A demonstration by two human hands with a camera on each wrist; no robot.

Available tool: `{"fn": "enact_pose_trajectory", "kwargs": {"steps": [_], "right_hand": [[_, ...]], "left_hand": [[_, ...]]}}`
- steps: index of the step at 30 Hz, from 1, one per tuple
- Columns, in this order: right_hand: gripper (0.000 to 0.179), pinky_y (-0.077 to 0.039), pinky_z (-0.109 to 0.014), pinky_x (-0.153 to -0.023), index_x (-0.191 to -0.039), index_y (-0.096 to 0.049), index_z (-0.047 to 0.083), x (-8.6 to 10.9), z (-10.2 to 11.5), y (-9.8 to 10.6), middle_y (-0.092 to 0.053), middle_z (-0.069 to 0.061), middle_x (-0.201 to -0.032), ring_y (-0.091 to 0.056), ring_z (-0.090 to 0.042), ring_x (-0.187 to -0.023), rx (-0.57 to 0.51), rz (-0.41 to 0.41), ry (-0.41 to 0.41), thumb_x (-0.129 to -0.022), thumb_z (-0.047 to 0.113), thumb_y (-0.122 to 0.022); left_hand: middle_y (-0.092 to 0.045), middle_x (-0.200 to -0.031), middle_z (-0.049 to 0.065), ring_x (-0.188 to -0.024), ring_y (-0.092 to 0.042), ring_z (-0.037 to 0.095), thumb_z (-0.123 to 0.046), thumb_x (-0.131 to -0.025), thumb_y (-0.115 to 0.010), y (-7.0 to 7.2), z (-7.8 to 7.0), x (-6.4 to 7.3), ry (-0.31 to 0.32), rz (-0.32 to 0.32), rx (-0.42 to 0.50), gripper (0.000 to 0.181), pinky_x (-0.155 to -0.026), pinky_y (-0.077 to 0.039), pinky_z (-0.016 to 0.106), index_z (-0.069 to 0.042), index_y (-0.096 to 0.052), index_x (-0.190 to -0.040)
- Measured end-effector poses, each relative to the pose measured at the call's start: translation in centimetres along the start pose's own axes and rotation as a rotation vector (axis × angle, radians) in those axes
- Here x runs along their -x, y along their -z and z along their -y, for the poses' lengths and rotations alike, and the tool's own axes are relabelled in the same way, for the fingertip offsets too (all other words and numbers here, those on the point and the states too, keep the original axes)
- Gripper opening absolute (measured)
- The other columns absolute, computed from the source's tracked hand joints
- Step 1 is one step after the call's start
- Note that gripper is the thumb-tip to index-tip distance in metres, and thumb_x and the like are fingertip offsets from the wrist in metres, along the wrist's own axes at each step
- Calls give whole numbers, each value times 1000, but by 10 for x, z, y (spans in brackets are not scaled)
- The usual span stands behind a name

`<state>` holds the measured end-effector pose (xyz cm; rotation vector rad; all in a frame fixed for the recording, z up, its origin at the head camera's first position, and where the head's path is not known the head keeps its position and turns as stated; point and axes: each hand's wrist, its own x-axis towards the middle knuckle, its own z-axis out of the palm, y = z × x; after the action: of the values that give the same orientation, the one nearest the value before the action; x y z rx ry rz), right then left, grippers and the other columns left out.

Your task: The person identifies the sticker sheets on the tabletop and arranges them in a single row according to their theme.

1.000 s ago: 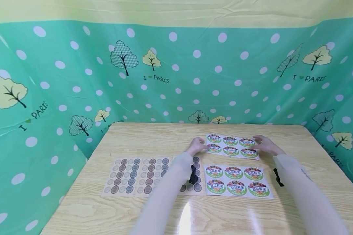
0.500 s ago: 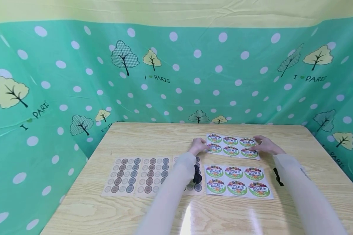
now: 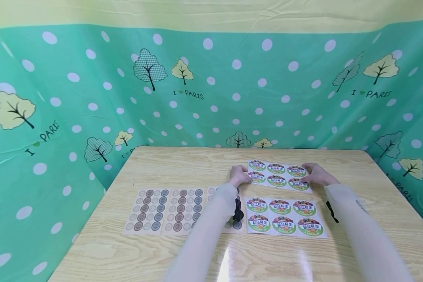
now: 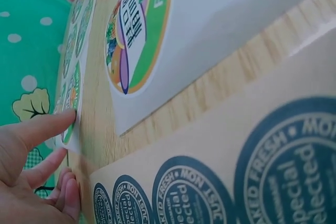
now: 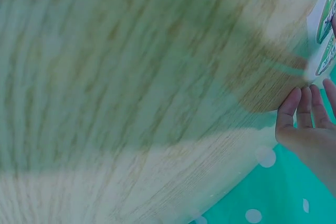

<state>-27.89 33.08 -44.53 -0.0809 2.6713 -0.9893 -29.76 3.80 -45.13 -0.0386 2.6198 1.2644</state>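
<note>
A fruit-label sticker sheet (image 3: 276, 175) lies at the back of the table, a hand at each short end. My left hand (image 3: 238, 175) is at its left end; in the left wrist view the thumb (image 4: 60, 124) rests straight on the sheet while the other fingers bend loosely by the corner. My right hand (image 3: 318, 174) is at the right end, thumb over the lower right label and fingers extended along the far right corner, seen in the right wrist view as fingers (image 5: 304, 106) touching the table. A second fruit-label sheet (image 3: 285, 217) lies in front.
Sheets of small round stickers (image 3: 146, 211) lie in a row on the left; my left forearm partly covers the rightmost one. The wooden table (image 3: 102, 250) ends at the back against a green dotted cloth (image 3: 197, 117).
My left hand has shifted slightly right along the back sheet's left end. My right hand has edged slightly left. The sheets stay nearly in place.
</note>
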Motion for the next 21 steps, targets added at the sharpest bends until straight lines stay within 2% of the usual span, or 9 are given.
{"fn": "enact_pose_trajectory", "kwargs": {"steps": [3, 4, 7, 10, 11, 13, 17, 21], "right_hand": [[78, -28, -61, -99, -135, -20, -17, 0, 0, 0, -30, -40, -128, -36, -50, -113, 11, 3, 15, -81, 16, -66], [77, -28, -61, -98, -135, -20, -17, 0, 0, 0, -32, -40, -127, -37, -49, -112, 12, 3, 20, -81, 15, -66], [77, -28, -61, -98, -135, -20, -17, 1, 1, 0, -34, -39, -125, -37, -50, -112, 12, 9, 28, -81, 15, -65], [76, -24, -63, -100, -135, -20, -17, 2, 2, 0, -31, -40, -128, -32, -52, -115, -2, 14, 24, -82, 14, -65], [75, -22, -63, -100, -135, -20, -16, 3, 3, 0, -31, -40, -128, -32, -52, -116, -9, 15, 20, -82, 13, -64], [74, -22, -62, -101, -135, -20, -16, 4, 4, -1, -31, -39, -128, -32, -52, -116, -20, 12, 14, -82, 12, -64], [72, -28, -59, -100, -135, -21, -16, 4, 3, -2, -37, -38, -125, -40, -48, -112, -34, 7, 9, -83, 11, -63], [72, -37, -54, -95, -135, -21, -16, 4, 2, -2, -42, -36, -119, -47, -43, -106, -41, 8, -2, -84, 12, -63]], "left_hand": [[-47, -118, 15, -109, -42, 27, -10, -61, -81, -6, 7, -12, -11, 1, -3, 44, -98, -38, 34, -7, -64, -101], [-48, -113, 14, -105, -43, 26, -12, -58, -82, -12, 15, -22, -46, -21, -5, 42, -93, -40, 31, -9, -65, -97], [-48, -111, 13, -103, -44, 25, -14, -58, -83, -16, 19, -28, -57, -28, -31, 40, -92, -40, 30, -10, -65, -93], [-49, -109, 13, -101, -44, 25, -10, -60, -81, -14, 15, -21, -48, -36, -8, 34, -93, -39, 31, -7, -64, -89], [-48, -111, 14, -103, -44, 26, -7, -62, -80, -9, 8, -12, -16, -23, -2, 33, -97, -37, 34, -4, -63, -90], [-49, -107, 12, -99, -44, 25, -5, -63, -78, -7, 4, -4, -22, -47, -7, 28, -94, -39, 33, -3, -62, -86], [-48, -101, 10, -94, -44, 23, -7, -65, -78, -3, 1, 6, -33, -63, -47, 25, -89, -41, 30, -2, -60, -82], [-48, -99, 9, -93, -44, 22, -10, -65, -79, -3, 2, 5, -42, -55, -57, 24, -87, -41, 29, -3, -61, -80]]}}
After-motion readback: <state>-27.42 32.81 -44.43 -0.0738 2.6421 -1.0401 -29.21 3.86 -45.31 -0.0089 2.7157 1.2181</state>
